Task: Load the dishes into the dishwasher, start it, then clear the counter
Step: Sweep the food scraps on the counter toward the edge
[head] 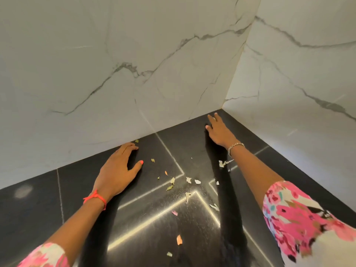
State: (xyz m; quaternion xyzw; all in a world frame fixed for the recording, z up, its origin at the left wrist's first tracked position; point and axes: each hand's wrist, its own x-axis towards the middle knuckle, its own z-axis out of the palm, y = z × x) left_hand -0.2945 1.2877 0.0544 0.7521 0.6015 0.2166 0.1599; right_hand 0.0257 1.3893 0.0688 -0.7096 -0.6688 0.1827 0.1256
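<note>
I look down at a corner of the black stone counter (34,207). Several small food scraps (189,180), pale, green and orange bits, lie scattered across its middle. My left hand (117,170) rests flat on the counter close to the back wall, fingers slightly bent, thumb spread, holding nothing. My right hand (218,131) reaches far into the corner with straight fingers low over the counter, empty too. No dishes and no dishwasher are in view.
White marble-look walls (134,54) close the counter at the back and on the right, meeting in a corner (223,107). Thin pale seams cross the black surface. More scraps (179,239) lie nearer to me.
</note>
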